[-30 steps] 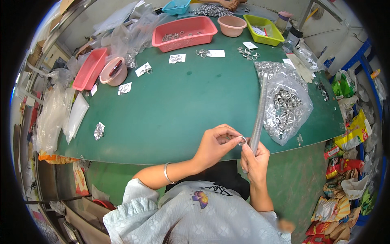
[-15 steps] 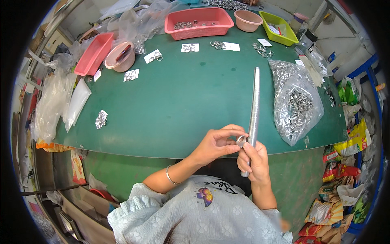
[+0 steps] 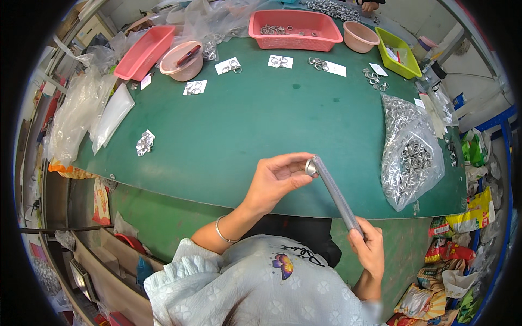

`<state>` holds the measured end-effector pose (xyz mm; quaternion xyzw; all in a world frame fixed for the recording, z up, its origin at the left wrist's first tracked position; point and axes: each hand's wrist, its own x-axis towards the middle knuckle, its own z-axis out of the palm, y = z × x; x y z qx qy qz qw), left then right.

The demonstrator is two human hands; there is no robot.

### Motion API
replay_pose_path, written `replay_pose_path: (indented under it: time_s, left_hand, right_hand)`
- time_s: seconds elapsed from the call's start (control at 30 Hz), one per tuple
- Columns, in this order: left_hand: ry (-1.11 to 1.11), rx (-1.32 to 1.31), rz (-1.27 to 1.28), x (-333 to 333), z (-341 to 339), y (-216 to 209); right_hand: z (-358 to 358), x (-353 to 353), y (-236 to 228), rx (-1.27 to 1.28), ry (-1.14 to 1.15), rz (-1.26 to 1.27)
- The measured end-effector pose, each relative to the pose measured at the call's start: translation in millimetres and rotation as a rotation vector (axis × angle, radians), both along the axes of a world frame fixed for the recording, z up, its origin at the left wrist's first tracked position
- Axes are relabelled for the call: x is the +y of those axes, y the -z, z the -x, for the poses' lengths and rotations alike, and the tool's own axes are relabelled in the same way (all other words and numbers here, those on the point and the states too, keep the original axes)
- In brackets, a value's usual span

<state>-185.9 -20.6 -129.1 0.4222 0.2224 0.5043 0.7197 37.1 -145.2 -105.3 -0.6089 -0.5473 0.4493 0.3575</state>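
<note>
Between its thumb and fingers my left hand (image 3: 276,179) pinches a silver ring (image 3: 310,167), held up over the near edge of the green table. My right hand (image 3: 370,247) grips the lower end of a grey metal ring mandrel (image 3: 338,195), which slants up and to the left. The mandrel's tip is right at the ring, beside my left fingertips; whether it has entered the ring I cannot tell. To the right, a clear plastic bag (image 3: 396,179) full of silver rings lies on the table (image 3: 244,119).
Several white cards with rings, such as this card (image 3: 194,88), lie across the table. Behind them stand a pink basket (image 3: 296,41), a round pink bowl (image 3: 360,38) and a green basket (image 3: 399,53). Plastic sheets (image 3: 76,119) fill the left side. Another person's hand (image 3: 370,6) shows at the back.
The mandrel has tipped from upright to a leftward slant, its tip brought to the ring. My right hand has moved down and right, away from my left hand. The whole view has shifted.
</note>
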Motion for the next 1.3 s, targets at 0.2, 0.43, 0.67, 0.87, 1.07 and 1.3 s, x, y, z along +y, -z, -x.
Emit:
replay_pose_path:
  time_s: [0.2, 0.43, 0.67, 0.87, 1.07, 1.3]
  left_hand:
    - [0.135, 0.039, -0.079, 7, 3, -2]
    - [0.496, 0.080, 0.061, -12, -11, 2]
    - [0.517, 0.080, 0.017, -24, -27, 6]
    - [0.436, 0.080, -0.040, -28, -33, 7]
    - [0.480, 0.051, -0.104, -25, -31, 10]
    - [0.380, 0.062, -0.057, -25, -33, 9]
  right_hand:
    - [-5, -2, -14, -0.086, -0.047, -0.039]
    - [9, 4, -22, -0.118, -0.099, -0.045]
    - [19, 5, -16, -0.127, -0.069, -0.142]
    - [20, 6, -16, -0.146, -0.039, -0.141]
    - [22, 6, -18, -0.174, -0.028, -0.181]
    - [23, 10, -21, -0.191, -0.066, -0.211]
